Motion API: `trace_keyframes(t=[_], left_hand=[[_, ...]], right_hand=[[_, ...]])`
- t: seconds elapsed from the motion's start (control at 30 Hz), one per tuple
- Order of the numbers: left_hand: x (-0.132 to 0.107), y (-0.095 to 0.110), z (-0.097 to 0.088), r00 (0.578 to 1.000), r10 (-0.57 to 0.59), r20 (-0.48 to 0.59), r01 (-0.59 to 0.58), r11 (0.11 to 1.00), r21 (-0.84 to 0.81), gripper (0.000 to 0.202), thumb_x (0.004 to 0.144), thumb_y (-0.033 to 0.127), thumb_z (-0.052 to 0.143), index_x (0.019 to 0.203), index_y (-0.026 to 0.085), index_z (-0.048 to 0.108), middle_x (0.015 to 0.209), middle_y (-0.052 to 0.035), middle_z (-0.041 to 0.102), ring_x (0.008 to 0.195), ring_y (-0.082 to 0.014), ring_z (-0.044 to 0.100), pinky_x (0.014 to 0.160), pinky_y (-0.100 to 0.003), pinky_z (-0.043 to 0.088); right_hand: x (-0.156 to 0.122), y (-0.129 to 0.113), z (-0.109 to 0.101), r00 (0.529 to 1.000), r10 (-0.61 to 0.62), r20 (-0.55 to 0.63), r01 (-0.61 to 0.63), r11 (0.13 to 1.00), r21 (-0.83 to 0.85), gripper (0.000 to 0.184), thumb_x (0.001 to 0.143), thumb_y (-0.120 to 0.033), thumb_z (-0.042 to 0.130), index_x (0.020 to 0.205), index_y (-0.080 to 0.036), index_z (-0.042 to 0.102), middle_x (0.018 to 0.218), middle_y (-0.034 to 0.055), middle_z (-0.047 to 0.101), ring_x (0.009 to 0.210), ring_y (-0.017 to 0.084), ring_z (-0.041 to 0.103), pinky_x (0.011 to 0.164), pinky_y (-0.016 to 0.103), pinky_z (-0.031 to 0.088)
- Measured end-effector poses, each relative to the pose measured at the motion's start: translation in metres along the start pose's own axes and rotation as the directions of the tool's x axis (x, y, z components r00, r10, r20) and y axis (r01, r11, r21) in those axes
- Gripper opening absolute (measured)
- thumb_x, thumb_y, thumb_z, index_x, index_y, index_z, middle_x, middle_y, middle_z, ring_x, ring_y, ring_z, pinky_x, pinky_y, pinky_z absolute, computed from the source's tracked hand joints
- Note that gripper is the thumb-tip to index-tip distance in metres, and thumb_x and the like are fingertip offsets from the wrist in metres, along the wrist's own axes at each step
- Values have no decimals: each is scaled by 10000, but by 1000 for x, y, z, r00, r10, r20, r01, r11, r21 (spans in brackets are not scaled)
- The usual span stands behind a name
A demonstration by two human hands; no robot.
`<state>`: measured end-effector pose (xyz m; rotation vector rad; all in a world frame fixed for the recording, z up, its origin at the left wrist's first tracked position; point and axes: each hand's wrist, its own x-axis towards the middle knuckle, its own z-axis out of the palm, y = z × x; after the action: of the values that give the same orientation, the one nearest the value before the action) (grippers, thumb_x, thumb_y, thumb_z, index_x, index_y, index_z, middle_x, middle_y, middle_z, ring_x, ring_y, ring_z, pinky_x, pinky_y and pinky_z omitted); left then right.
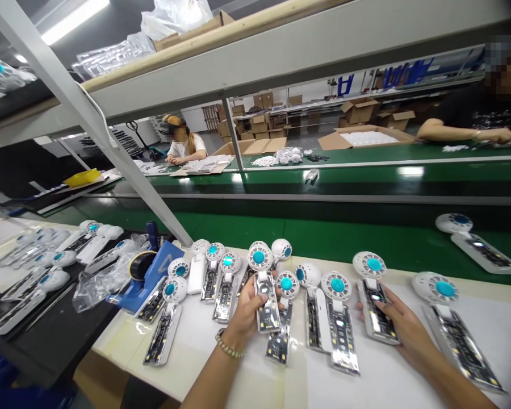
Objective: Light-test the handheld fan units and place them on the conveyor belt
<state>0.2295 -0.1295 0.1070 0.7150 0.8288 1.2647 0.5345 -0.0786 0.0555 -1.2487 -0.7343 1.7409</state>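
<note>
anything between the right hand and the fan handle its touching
Nothing visible: the right hand rests directly on the clear handle of the handheld fan, with no other item between them.

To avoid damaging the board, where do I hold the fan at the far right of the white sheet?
Best pinch the white side edges of the handheld fan's handle from above. It lies flat with its circuit board exposed along the middle, so the edges avoid it.

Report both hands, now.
Left hand: closed, holding the clear handle of a handheld fan.
Right hand: on the clear handle of a second fan; cannot tell whether it grips.
</note>
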Motion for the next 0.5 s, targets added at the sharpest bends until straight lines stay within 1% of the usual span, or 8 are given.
trace_keyframes(t=[0.1,0.2,0.27,0.4,0.5], left_hand=[[0,2,4,1000,11,-20,-12,999,-31,530,682,212,648,1161,160,427,965,-95,611,745,-203,636,636,-307,522],[0,4,7,998,19,-63,-22,999,-45,516,661,210,666,1124,168,441,1042,-96,592,821,-209,624,689,-322,525],[1,5,8,997,21,-74,-25,999,-47,518,653,210,673,1116,169,444,1067,-95,582,841,-208,620,699,-321,527],[1,4,4,999,14,-48,-15,999,-40,540,664,213,672,1144,168,430,1034,-91,589,805,-197,629,703,-328,528],[2,4,0,1000,6,0,-6,1000,-20,601,647,213,696,1176,163,416,996,-92,600,792,-198,632,695,-315,525]], right_hand=[[-1,-1,2,1000,-11,10,11,1000,-23,786,702,-371,658,1360,-299,234,871,36,714,782,280,661,573,345,567],[-2,-2,3,1000,-23,17,24,999,-45,791,713,-386,645,1368,-287,214,877,44,713,812,296,654,628,388,569],[-3,-2,3,999,-24,29,25,999,-48,789,718,-389,641,1369,-288,209,885,48,711,832,301,649,654,401,565],[-2,-1,0,998,-24,49,26,999,-46,818,711,-386,648,1376,-293,181,881,50,711,848,290,647,676,383,556],[-3,0,-1,994,-51,98,57,996,-62,883,697,-397,664,1388,-271,130,936,76,698,859,287,643,699,382,542]])
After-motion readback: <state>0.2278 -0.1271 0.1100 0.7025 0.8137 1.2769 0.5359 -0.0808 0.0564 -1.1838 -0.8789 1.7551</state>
